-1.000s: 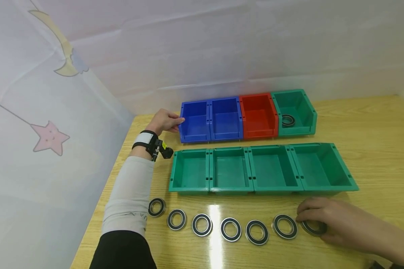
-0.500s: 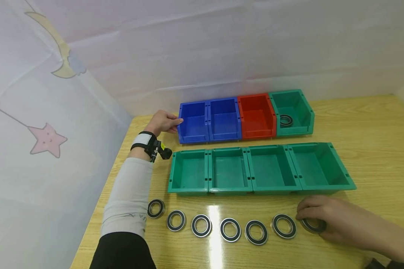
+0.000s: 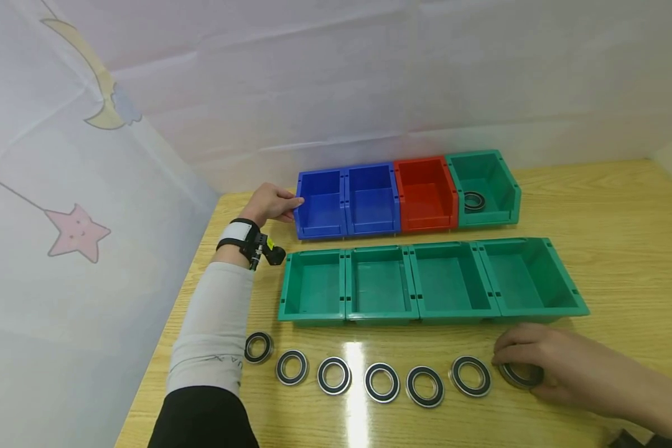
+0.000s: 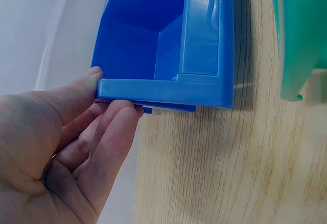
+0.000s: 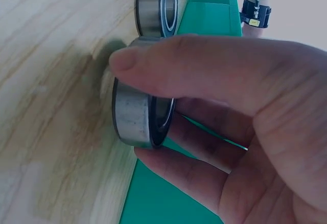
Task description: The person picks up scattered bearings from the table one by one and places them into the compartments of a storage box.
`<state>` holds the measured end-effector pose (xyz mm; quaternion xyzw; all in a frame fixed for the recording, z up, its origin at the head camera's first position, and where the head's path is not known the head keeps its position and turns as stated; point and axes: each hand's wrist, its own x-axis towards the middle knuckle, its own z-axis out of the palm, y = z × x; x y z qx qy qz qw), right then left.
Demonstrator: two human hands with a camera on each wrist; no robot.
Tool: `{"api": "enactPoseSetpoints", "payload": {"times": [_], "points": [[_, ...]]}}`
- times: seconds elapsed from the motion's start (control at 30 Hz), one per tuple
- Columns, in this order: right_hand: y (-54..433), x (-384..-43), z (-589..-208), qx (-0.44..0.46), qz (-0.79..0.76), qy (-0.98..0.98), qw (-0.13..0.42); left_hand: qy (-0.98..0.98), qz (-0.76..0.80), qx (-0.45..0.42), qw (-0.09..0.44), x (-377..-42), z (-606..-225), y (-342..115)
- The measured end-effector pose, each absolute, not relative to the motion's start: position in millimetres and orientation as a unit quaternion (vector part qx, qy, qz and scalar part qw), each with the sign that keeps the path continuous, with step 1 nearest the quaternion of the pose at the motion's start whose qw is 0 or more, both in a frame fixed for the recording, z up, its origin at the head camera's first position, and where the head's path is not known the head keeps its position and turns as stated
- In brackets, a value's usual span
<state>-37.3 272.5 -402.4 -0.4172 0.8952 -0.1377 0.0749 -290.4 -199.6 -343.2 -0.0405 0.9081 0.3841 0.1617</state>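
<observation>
At the far left of the back row, my left hand [image 3: 270,203] pinches the side wall of the end blue bin [image 3: 322,205]. In the left wrist view the thumb lies on that bin's rim [image 4: 153,90] and curled fingers press from outside. Low on the right, my right hand [image 3: 554,367] holds the rightmost bearing [image 3: 519,376] by its edge between thumb and fingers. The right wrist view has this steel-and-black bearing [image 5: 134,114] at the wood surface, partly covered by the thumb. Another bearing [image 3: 470,376] lies just to its left.
Several more bearings [image 3: 382,382] lie in a curved line along the front. Behind them stands a row of joined green bins [image 3: 386,315]. The back row continues with a second blue bin [image 3: 372,199], a red bin [image 3: 427,194] and a green bin [image 3: 506,208] holding one bearing [image 3: 473,201].
The head view has shifted very slightly. Both hands keep their places, the left on the blue bin and the right on the rightmost bearing.
</observation>
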Motion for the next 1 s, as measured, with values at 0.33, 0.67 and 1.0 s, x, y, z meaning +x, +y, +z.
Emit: {"api": "enactPoseSetpoints", "payload": {"times": [0.33, 0.67, 1.0], "points": [[274, -36, -395, -0.436, -0.139, 0.888, 0.046, 0.906, 0.387, -0.044, 0.165, -289, -341, -198], [281, -35, -379, -0.446, -0.12, 0.886, 0.033, 0.907, 0.387, -0.037, 0.161, -291, -343, -200], [280, -37, -359, -0.448, -0.109, 0.886, 0.051, 0.907, 0.384, -0.038, 0.167, -290, -340, -200]]}}
